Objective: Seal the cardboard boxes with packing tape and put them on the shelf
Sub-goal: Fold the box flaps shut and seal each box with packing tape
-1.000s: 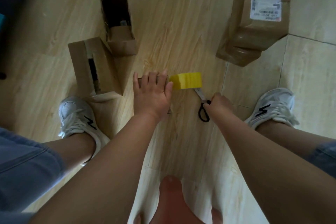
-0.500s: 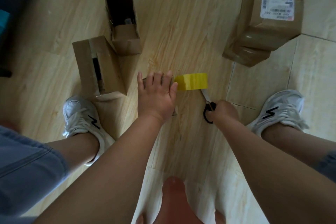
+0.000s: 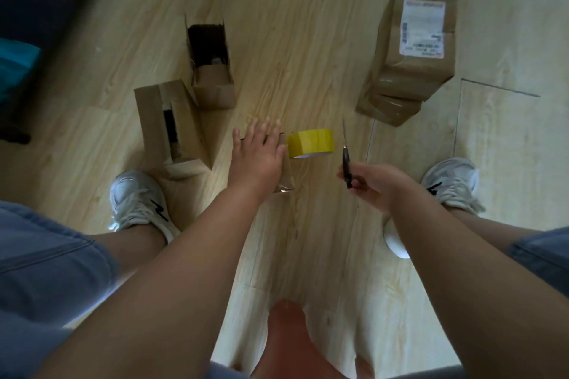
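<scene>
Small cardboard box (image 3: 284,177): lies on the floor (image 3: 292,24) under your left hand (image 3: 258,157), almost all of it hidden. Only its right edge and near corner show. Closed or not: cannot tell.

Left hand: palm down, fingers straight and spread, pressing flat on that box and gripping nothing.

Yellow packing tape roll (image 3: 311,143): just right of your left fingertips, touching or nearly touching the hand, standing on its edge on the floor.

Right hand (image 3: 375,184): fingers curled round the dark handles of the scissors (image 3: 346,160). Blades point away from you, held together, raised just right of the tape roll and apart from it.

Containers, outward from the left hand:
- Just left: a brown carton (image 3: 154,120) with its top flaps parted. A dark slot shows between them, and its contents are unreadable.
- Beyond it, further from you: an open carton (image 3: 212,89) with a dark interior. A small pale item sits at the near side of the opening, and you cannot tell what it is.
- Far beyond the right hand: a closed carton (image 3: 412,49) with a white shipping label (image 3: 423,28), resting on a flatter taped carton (image 3: 388,106).

A white sneaker sits outside each arm: left (image 3: 135,200), right (image 3: 452,181).
</scene>
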`<state>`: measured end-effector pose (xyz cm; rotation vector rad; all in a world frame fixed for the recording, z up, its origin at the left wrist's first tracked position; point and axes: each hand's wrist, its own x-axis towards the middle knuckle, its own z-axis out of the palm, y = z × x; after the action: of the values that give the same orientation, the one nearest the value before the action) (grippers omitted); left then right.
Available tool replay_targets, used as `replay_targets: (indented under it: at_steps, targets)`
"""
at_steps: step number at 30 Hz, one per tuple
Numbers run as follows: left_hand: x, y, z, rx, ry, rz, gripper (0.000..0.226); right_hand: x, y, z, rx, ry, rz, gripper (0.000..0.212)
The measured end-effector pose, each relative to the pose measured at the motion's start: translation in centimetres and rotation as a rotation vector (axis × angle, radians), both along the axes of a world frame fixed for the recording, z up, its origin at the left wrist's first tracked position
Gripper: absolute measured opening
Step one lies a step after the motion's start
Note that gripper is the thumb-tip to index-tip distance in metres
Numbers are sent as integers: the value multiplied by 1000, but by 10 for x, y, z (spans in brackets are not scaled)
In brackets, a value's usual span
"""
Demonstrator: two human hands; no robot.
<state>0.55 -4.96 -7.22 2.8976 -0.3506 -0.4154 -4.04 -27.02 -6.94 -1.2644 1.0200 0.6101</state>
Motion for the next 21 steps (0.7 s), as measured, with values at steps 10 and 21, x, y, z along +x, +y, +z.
replay_targets:
  at_steps: [10,21]
  targets:
    - [-11,7,12,-23,-91,49,46,-10,15,41,202,-158,367,56]
    - [-11,11,15,-50,-71,79,48,-25,20,42,232,-65,648,62]
